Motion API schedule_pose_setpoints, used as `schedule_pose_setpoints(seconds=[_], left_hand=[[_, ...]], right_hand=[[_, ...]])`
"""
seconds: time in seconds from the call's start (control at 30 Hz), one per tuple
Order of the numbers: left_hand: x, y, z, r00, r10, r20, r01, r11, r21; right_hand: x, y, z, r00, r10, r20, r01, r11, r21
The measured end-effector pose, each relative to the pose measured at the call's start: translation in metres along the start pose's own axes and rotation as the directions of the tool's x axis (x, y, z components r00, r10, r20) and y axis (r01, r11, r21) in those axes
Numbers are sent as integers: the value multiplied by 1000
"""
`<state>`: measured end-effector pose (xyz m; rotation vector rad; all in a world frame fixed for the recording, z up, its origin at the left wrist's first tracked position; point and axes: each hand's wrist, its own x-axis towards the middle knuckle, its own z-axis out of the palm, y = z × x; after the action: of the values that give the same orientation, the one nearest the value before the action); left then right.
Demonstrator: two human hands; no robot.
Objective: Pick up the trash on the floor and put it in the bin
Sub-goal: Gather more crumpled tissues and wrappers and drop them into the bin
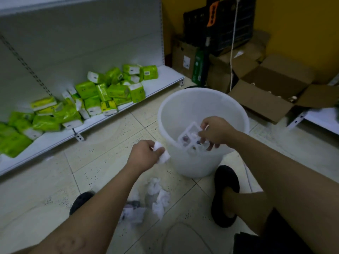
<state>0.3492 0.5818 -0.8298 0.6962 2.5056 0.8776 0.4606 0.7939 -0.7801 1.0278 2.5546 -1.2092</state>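
Floor (pixel 110 143): pale square tiles with dark speckles and thin dark joints; it fills the middle and lower frame. Light is dim.

White bin (pixel 201 97): round, upright on the floor at centre, mouth open to the camera.

Right hand (pixel 216 132): over the bin's mouth; fingers curled, pinching the edge of a white plastic grid tray (pixel 187 134), which sits tilted inside the bin; small dark bits show in its cells, too blurred to name.

Left hand (pixel 145 154): left of centre, just outside the bin's near-left wall; fingers closed round a white tissue wad (pixel 163 156), which touches or nearly touches the wall; I cannot tell which.

Crumpled tissues (pixel 156 191): a loose heap on the floor at lower centre, below the left hand, between two black slippers (pixel 225 195).

Shelf (pixel 161 83): white metal, low, running from lower left toward upper centre; perforated back panel above; green tissue packs (pixel 102 94) lie on it in an untidy pile.

Upper right: yellow wall (pixel 293 24); black crate (pixel 229 24) stacked on brown cardboard boxes (pixel 271 79), one with flaps open; a white cord (pixel 233 43) hangs in front of the crate. A second white shelf edge (pixel 321 118) shows at the right margin.
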Motion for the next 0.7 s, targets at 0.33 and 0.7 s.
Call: schedule_pose_setpoints(seconds=[0.33,0.7], left_hand=[[51,87,57,995,-57,78,63,995,-74],[-26,-44,36,1000,-6,-4,7,979,203]], right_hand=[[14,59,-25,979,151,-133,-117,965,236],[-32,9,62,961,-276,8,275,954,-119]])
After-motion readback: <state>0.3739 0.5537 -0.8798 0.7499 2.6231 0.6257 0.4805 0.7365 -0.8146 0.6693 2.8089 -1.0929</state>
